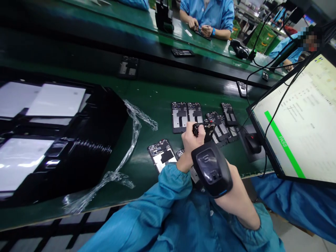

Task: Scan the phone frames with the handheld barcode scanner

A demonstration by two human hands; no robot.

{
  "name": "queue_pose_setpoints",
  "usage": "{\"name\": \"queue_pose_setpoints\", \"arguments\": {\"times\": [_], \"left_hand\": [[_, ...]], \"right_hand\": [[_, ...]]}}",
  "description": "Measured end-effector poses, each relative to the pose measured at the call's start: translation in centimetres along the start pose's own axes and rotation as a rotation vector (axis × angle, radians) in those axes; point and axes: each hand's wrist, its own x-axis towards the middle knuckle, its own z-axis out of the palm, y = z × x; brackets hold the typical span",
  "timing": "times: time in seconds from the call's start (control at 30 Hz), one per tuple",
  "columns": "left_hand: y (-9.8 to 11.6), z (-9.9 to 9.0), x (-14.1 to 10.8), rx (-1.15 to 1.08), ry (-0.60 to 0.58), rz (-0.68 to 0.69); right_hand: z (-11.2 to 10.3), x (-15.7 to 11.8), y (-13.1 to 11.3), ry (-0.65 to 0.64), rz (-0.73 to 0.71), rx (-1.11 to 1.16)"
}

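- The held phone unit (208,131) is raised above the worktop (141,94), gripped by the clenched left hand (191,138).
- One scanner-like device (210,168) is just nearer than that unit; the right hand (234,175) is mostly hidden behind it, so I cannot tell how its fingers are set.
- The step in hand looks like presenting the unit to the device; from here, a move would call for a steady grip and a clear line between them.
- Two open phone units (179,117) lie side by side beyond the left hand.
- One separate phone unit (162,154) lies on its left.
- To the right is an overlapping cluster of phone units (220,128), probably at least three, though the overlap blurs the count.
- Farther off, four more units (183,53) lie spread out.
- One monitor (296,122) at right shows a green "PASS" bar, with one mouse (253,142) beside it.
- At left are one black tray (110,112) and crumpled plastic wrap (135,129).
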Motion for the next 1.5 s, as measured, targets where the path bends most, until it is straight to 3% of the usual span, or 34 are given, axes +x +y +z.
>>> {"name": "queue_pose_setpoints", "arguments": {"times": [0.13, 0.5, 0.83, 1.23, 1.5], "left_hand": [[0.0, 0.4, -0.2, 0.064, 0.051, -0.036], [-0.1, 0.5, 0.4, 0.151, 0.044, -0.058], [-0.8, 1.2, 0.7, 0.229, 0.007, -0.069], [0.0, 2.2, -0.4, 0.28, -0.062, -0.076], [0.4, 2.9, -1.2, 0.278, -0.073, 0.015]], "right_hand": [[0.9, 0.5, -0.5, -0.015, 0.001, -0.044], [1.2, 0.2, -0.5, -0.009, -0.001, -0.089], [0.3, -0.5, -0.8, 0.008, -0.017, -0.083], [-0.8, -0.9, 1.1, 0.03, -0.034, -0.003], [-1.3, -1.0, 1.6, 0.059, -0.047, 0.023]]}}
